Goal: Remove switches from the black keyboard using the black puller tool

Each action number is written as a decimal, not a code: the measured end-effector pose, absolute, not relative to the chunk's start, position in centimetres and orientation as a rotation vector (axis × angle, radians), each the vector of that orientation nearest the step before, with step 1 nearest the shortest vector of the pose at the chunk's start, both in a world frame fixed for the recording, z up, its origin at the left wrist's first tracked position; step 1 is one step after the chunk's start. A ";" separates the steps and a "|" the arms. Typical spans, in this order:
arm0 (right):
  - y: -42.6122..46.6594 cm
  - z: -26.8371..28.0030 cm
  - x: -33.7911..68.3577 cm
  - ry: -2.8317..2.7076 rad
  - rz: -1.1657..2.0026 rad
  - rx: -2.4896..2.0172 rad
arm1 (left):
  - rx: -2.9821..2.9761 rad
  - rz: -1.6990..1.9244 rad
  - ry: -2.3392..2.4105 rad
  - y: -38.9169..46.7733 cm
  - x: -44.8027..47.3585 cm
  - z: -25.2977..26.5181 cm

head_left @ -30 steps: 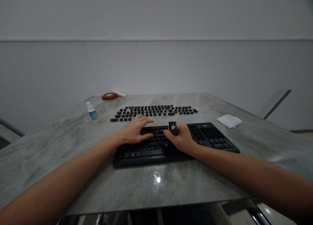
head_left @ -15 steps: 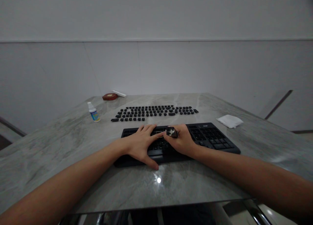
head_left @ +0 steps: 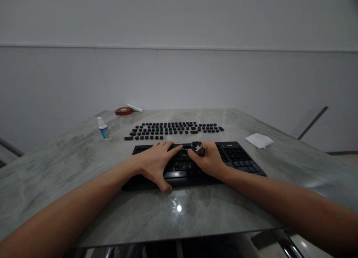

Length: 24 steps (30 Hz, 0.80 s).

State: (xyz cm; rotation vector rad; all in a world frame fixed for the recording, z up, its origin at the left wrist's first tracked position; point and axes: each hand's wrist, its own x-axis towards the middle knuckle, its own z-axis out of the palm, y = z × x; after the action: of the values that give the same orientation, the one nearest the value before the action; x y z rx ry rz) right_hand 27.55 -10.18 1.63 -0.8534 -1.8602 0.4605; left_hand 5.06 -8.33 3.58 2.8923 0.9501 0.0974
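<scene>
A black keyboard (head_left: 242,158) lies near the table's front edge, its middle bare of several keycaps. Across its left part spreads my left hand (head_left: 156,160), fingers apart and resting on it, thumb along the front edge. My right hand (head_left: 210,160) is closed around the dark, white-patterned handle of what looks like a wire keycap puller (head_left: 198,148). Its thin wire loop (head_left: 184,152) reaches left over the exposed key sockets, close to my left index fingertip. Behind the keyboard, black keycaps (head_left: 167,129) sit in rows on the tabletop.
On the grey marbled table (head_left: 134,217), a white spray bottle (head_left: 104,130) stands at the left. A reddish-brown case (head_left: 123,111) and a white flat object (head_left: 135,108) lie at the back left. A folded white cloth or tissue (head_left: 258,140) is to the right.
My left index finger has drawn back to the left, leaving a small gap to my right hand. The wire loop shows more clearly. The whole view has shifted slightly.
</scene>
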 end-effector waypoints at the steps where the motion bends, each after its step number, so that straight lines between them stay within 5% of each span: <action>1: -10.1 1.7 27.5 -1.849 0.466 -0.872 | 2.887 0.069 0.939 -8.2 4.2 3.9; 8: -9.9 1.5 27.3 -1.867 0.535 -0.963 | 2.689 0.019 1.024 -5.7 -0.4 4.9; 15: -9.5 0.9 27.1 -1.876 0.543 -0.998 | 2.773 0.447 1.350 -3.1 0.7 1.6; 24: -9.5 0.8 27.1 -1.885 0.562 -0.984 | 2.750 0.351 1.361 -2.3 0.6 1.1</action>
State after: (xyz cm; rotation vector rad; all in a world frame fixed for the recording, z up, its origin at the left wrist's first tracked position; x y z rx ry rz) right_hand 27.09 -9.52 0.83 -0.9840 -1.8848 0.5624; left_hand 0.57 -2.32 1.12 2.7504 1.3607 0.3508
